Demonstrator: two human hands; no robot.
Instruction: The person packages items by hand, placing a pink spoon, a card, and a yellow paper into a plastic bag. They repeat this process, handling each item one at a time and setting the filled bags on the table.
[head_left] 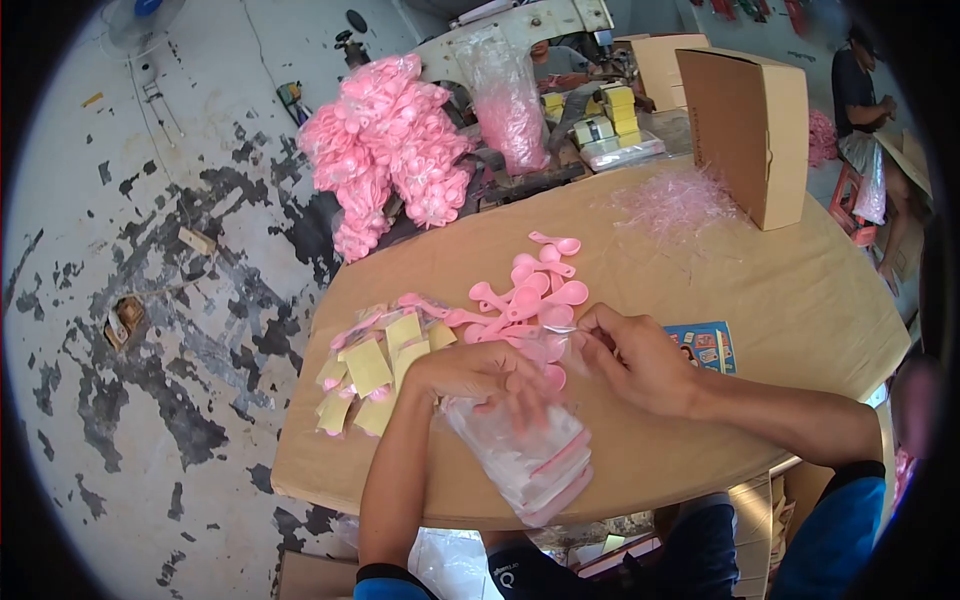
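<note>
Pink plastic spoons (523, 303) lie in a loose heap mid-table. My right hand (640, 358) is pinched on the edge of a clear plastic bag (572, 340), just right of the spoons. Below the heap, my left hand (490, 378) is blurred over a stack of clear plastic bags (525, 465) near the table's front edge; what its fingers hold cannot be made out. Left of that hand are bagged pink spoons with pale yellow cards (367, 368). A blue printed card or booklet (705, 346) lies partly behind my right wrist.
On the brown-covered table (800, 300) stand an open cardboard box (785, 150) and pink shredded film (680, 200). Bagged pink items (390, 150) are piled at the back left, near yellow card stacks (620, 110). A person (860, 100) sits at the far right; another is partly visible behind.
</note>
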